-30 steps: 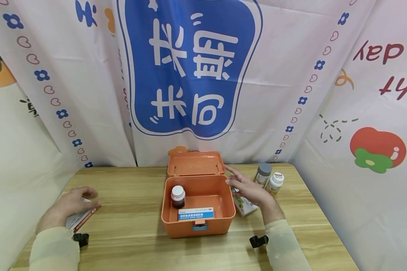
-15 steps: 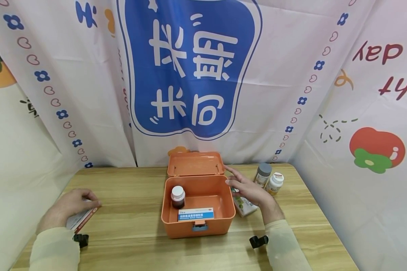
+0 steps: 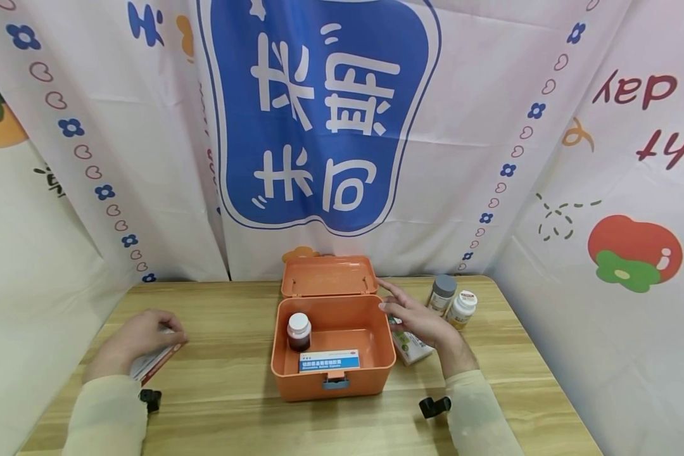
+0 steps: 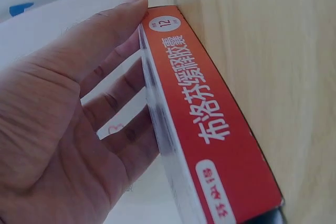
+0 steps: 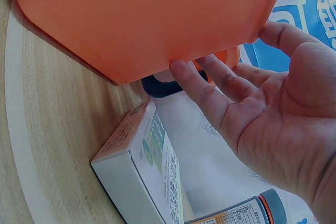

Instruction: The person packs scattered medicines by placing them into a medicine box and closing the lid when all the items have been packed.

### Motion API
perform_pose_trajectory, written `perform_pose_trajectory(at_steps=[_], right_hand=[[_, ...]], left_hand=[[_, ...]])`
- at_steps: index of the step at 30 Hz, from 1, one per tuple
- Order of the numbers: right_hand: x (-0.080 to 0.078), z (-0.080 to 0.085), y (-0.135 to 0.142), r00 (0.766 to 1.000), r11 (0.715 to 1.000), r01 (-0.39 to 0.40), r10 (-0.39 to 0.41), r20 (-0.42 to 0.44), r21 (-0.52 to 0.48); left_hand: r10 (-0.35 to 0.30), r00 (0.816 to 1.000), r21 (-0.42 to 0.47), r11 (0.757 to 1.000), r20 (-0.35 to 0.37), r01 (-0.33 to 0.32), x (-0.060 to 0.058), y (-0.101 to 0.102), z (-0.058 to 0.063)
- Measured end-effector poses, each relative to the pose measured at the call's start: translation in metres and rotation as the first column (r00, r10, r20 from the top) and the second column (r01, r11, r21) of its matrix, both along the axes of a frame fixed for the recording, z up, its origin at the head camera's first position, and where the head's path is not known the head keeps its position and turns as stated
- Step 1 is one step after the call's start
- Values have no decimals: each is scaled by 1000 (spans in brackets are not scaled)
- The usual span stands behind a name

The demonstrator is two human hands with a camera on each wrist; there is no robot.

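Observation:
In the head view my left hand (image 3: 139, 339) is at the table's left side, pinching a red-and-white medicine box (image 3: 158, 362) between thumb and fingers. The left wrist view shows the red face of that medicine box (image 4: 202, 108) with white Chinese print, tilted in the grip. An orange plastic case (image 3: 304, 387) stands mid-table, its lid (image 3: 327, 275) swung back. Inside are a white-capped brown bottle (image 3: 299, 332) and a blue-and-white medicine box (image 3: 329, 360). My right hand (image 3: 424, 320) touches the case's right rear corner, fingers extended; the right wrist view shows fingertips at the orange wall (image 5: 147, 24).
Right of the case, partly under my right hand, lies a white-and-green box (image 3: 415, 349). Behind that hand stand a grey-capped bottle (image 3: 443, 290) and a white-capped bottle (image 3: 463, 307). A printed curtain (image 3: 462, 114) hangs along the table's back edge.
My left hand has moved a little to the right with the red-and-white medicine box. My right hand and the orange case have stayed in place.

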State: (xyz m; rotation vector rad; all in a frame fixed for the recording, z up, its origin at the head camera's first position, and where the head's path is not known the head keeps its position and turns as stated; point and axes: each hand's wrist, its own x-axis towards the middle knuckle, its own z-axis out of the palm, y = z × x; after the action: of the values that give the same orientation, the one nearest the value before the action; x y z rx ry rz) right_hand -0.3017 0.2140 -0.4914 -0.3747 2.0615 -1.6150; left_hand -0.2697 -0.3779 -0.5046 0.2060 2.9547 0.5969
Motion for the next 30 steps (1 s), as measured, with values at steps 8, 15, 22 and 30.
perform_pose_trajectory(at_steps=[8,15,22,30], right_hand=[[1,2,0,1000,1000,-4,4,-3,3],[2,2,0,1000,1000,-4,4,-3,4],[2,2,0,1000,1000,-1,1,2,3],[1,1,0,1000,1000,1,-1,5,2]], left_hand=[[-52,997,0,999,-60,52,-11,16,-4],[-83,993,-18,996,-83,82,-17,26,-4],[-117,988,-19,993,-102,116,-20,33,-4],[-173,976,-36,985,-134,169,-27,44,-7]])
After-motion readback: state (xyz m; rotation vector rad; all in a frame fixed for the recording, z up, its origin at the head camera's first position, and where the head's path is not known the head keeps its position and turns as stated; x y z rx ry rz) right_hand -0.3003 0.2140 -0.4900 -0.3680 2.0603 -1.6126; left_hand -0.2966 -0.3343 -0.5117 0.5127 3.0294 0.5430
